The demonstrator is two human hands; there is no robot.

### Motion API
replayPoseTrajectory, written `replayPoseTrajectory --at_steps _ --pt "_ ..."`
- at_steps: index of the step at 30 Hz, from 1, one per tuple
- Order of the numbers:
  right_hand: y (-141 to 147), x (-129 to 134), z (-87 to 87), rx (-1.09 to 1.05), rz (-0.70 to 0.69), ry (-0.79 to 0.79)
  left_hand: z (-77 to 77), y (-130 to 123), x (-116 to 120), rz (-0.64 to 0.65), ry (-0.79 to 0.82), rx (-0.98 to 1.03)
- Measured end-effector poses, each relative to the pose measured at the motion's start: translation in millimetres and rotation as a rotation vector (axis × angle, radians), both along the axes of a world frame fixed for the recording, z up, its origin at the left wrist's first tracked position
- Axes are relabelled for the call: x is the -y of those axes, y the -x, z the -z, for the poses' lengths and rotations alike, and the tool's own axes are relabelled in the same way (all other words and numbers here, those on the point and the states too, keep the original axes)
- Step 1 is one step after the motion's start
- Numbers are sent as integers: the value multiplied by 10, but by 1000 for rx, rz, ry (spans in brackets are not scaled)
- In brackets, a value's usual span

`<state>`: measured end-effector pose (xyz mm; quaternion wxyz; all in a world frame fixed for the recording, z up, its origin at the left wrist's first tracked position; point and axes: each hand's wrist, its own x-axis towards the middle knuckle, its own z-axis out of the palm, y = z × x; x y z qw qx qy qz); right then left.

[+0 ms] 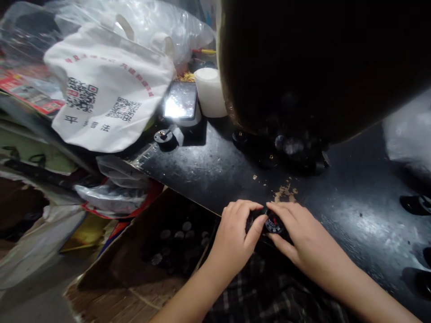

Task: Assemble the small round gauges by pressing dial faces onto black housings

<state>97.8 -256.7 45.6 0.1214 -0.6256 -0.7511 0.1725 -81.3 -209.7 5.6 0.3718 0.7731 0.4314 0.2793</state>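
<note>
- The dial (273, 223), round with a red needle, is at the near edge of the table (202, 166), between the two hands
- The right hand (286, 224) has a narrow grip on the dial, with fingers over the far side and thumb at the near side
- The left hand (251, 220) is curled just as narrowly around a dark piece (249, 220), its thumb tip close beside the dial; I cannot tell whether piece and dial are joined
- A slip seems the main risk: the hold is by fingertips on something small and smooth, with the table edge right beneath the hands
- If dropped on the near side, it could land on the checked cloth (262, 287), or more to the left in the cardboard box (114, 269), where many small discs (180, 234) would make it hard to pick out
- The crumbs (284, 192) just beyond the fingers could get onto the dial if it were set down there
- Reaching far forward could knock the black caps (164, 139) or bump the big dark object (319, 58), which overhangs the far side and limits height
- The easiest room looks to be rightward, over the shiny stretch of table before the black parts (415, 204); leftward the table edge slants away and leaves less support
</note>
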Motion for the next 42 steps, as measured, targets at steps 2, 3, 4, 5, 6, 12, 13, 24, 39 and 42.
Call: replayPoseTrajectory --at_steps 2,3,4,5,6,12,13,24,39,42 --pt "52 25 44 74 -46 -47 -33 -13 16 44 18 -62" --pt "67 37 83 102 -56 -56 -46 -17 25 57 11 -92" --pt "78 47 128 126 -55 -61 -54 -20 34 64 -5 -115" --pt "86 55 176 147 -48 -60 -60 -21 42 70 -24 -136" --pt "92 61 222 163 -35 -55 -64 -23 46 76 -44 -157" --pt "99 61 313 160 6 60 -73 -28 9 96 -68 -216" --pt "94 60 307 154 11 68 -75 -27 1 101 -58 -216" --pt "95 59 295 119 36 92 -76 -25 25 110 -72 -217" --pt "-179 -695 100 -255 241 -166 134 623 229 151 249 -183" --pt "-205 -998 130 -97 224 -160 408 1130 203 -67 49 -388"
